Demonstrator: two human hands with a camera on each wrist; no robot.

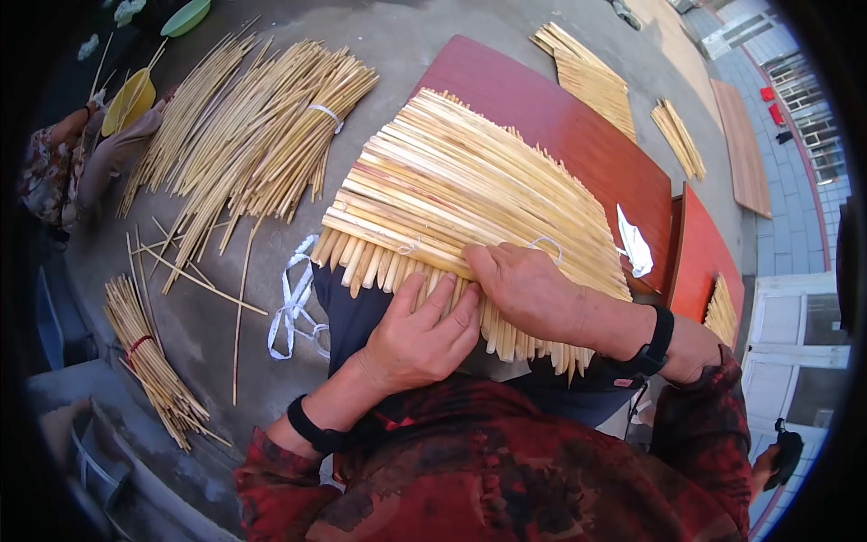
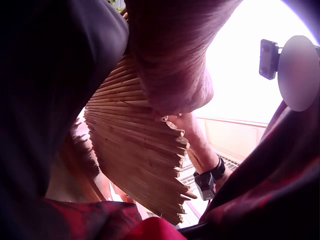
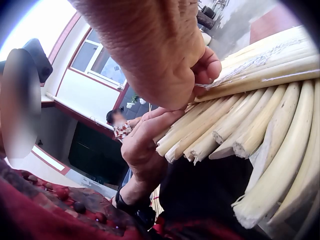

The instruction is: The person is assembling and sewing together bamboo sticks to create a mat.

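Note:
A mat of pale peeled plant stalks [image 1: 470, 181], bound with white thread [image 3: 250, 67], lies across the person's lap and a red board. Its upper stalks run crosswise over a lower layer, whose cut ends [image 3: 245, 145] stick out towards the person. At this near edge the left hand [image 1: 420, 334] grips the stalk ends with bent fingers. Just right of it, the right hand [image 1: 533, 280] pinches the edge stalk, its fingertips right at the thread in the right wrist view. The mat's ragged side [image 2: 177, 170] shows in the left wrist view.
Loose stalks [image 1: 262, 117] lie heaped on the ground at the left, near a tied bundle [image 1: 149, 361] and white strips [image 1: 293, 303]. The red board [image 1: 542, 108] extends beyond the mat, with a white cloth [image 1: 635, 242] at right. Another person [image 1: 68, 167] sits at far left.

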